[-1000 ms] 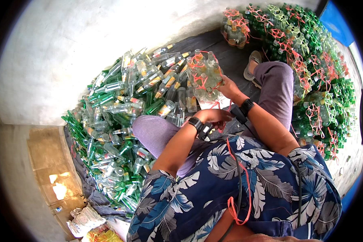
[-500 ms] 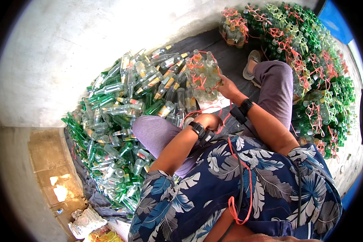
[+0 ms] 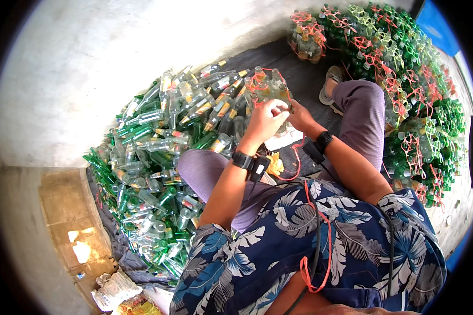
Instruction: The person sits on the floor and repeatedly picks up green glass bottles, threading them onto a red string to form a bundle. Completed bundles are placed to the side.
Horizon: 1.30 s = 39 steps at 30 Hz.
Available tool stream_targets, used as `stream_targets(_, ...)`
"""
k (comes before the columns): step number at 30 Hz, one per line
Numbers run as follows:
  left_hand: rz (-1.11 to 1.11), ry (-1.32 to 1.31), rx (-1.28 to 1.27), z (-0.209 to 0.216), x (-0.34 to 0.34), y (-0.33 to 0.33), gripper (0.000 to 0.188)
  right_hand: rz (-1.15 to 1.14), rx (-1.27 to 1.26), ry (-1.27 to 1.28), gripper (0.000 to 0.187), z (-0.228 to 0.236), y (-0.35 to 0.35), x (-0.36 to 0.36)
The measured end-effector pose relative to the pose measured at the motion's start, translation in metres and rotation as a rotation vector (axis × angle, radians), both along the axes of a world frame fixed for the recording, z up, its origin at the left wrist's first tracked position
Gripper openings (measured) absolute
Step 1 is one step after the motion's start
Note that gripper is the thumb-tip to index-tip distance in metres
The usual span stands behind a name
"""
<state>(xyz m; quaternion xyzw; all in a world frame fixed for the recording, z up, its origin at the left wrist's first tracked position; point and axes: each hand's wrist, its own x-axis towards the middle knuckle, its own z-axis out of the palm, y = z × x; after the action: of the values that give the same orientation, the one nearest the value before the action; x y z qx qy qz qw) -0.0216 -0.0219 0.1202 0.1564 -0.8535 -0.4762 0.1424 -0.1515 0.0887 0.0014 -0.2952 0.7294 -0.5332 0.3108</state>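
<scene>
Between my knees stands a bundle of clear glass bottles (image 3: 270, 79), upright, with red string looped around their necks. My right hand (image 3: 301, 117) closes on the bundle's right side, its fingertips partly hidden by the glass. My left hand (image 3: 265, 119) lies over the near bottles, thumb and fingers pinched together close to the right hand. What the pinch holds is too small to make out. A length of red string (image 3: 297, 157) hangs below the right hand and curves toward my lap. Under the bundle shows a white piece (image 3: 285, 138), and nearer me lies something crumpled and yellow (image 3: 274, 165).
A big heap of loose green and clear bottles (image 3: 157, 142) spreads on my left against the pale wall (image 3: 100, 68). Many string-tied bottle bundles (image 3: 404, 68) stand on my right. Another tied bundle (image 3: 307, 44) sits far ahead on the dark sheet (image 3: 270, 56).
My left hand has moved up and forward from near my lap onto the bundle's near bottles, uncovering the crumpled yellow thing. My right hand has shifted slightly on the bundle's right side.
</scene>
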Motion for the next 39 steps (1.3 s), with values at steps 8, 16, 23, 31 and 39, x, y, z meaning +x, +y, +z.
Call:
stream_targets(8,-0.067,-0.088,-0.709,-0.052,-0.009,0.001,0.006,0.011,-0.029,-0.059,0.059,0.007,0.002,0.003)
stream_targets(16,0.025,-0.161,-0.716,-0.055,-0.018,0.007,0.007,-0.011,-0.035,-0.136,0.054,-0.017,-0.002,0.0)
stream_targets(23,0.002,-0.251,-0.661,-0.054,-0.021,0.002,0.005,0.002,-0.035,-0.154,0.05,-0.014,-0.002,0.002)
stream_targets(31,-0.015,-0.251,-0.757,-0.067,-0.024,0.003,0.011,-0.069,-0.024,-0.149,0.05,-0.01,-0.001,0.006)
stream_targets(39,-0.05,-0.29,-0.724,-0.066,-0.027,0.0,0.013,-0.088,0.052,0.036,0.053,-0.016,0.002,0.004)
